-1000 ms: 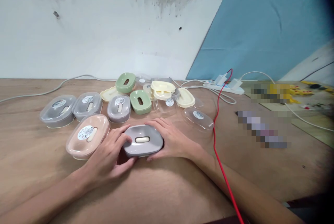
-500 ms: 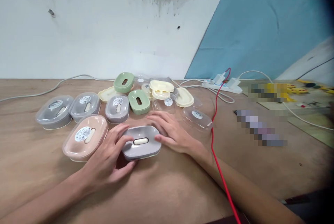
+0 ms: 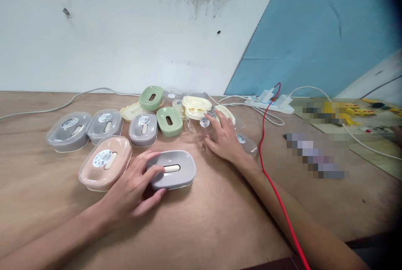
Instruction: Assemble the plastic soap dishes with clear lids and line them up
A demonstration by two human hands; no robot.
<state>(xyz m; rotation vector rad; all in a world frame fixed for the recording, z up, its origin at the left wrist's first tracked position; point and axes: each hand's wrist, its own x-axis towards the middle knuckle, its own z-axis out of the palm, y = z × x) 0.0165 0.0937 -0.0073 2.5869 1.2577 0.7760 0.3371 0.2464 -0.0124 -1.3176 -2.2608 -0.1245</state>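
My left hand (image 3: 138,182) grips the left end of a grey soap box (image 3: 187,169), thumb along its front side and index finger on top. This box lies on the table without a clear lid, and a cream strip shows in its slot. My right hand (image 3: 226,136) hovers with spread fingers by a clear lid (image 3: 197,125) that bears a round sticker; whether the fingertips touch it I cannot tell. Another clear lid (image 3: 250,146) lies partly hidden behind my right wrist. Just beyond are cream plastic parts (image 3: 196,103) in a small pile.
Lidded boxes, a pink one (image 3: 105,163) and several grey ones (image 3: 68,131), stand at left. Two green soap box shells (image 3: 169,121) sit behind. A red cable (image 3: 282,203) crosses over my right forearm. A power strip (image 3: 270,104) lies at the back.
My right hand has let go of the grey soap box's right end and moved away, back and to the right, towards the clear lids. My left hand stays on the box.
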